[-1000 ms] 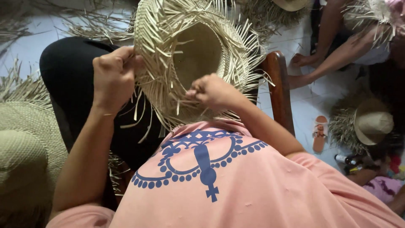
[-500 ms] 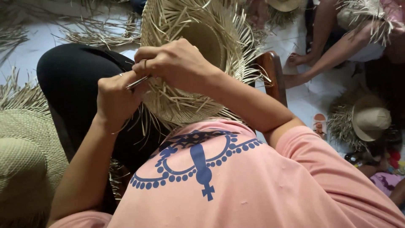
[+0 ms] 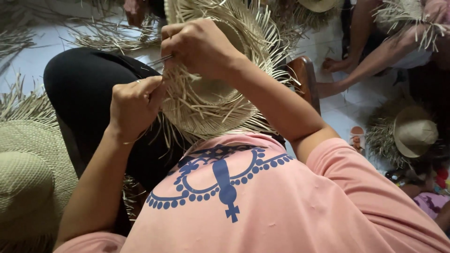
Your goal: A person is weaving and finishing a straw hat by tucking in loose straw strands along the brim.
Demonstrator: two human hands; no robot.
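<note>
1. I see the unfinished pale straw hat with a ragged fringe of loose strands (image 3: 213, 89) held up over the lap, above the black-clad knee (image 3: 84, 89) and just past the pink shirt with a blue print (image 3: 243, 197).
2. My left hand (image 3: 133, 105) is closed, thumb and fingers pinched on strands at the brim's near edge.
3. My right hand (image 3: 199, 44) is curled over the brim's upper side, fingertips pressed together on a thin strand that juts out to the left.
4. I judge the hat very light and springy: the woven crown holds its shape, but the brim is soft and the free ends are thin and brittle-looking.
5. I would grip on the woven band close to the working edge; the loose fringe would likely slip or snap.
6. Nearby lie a finished greenish woven hat (image 3: 33, 178) at the left, a tan hat with fringe (image 3: 412, 131) on the white floor, and another person's arm (image 3: 370, 70).
</note>
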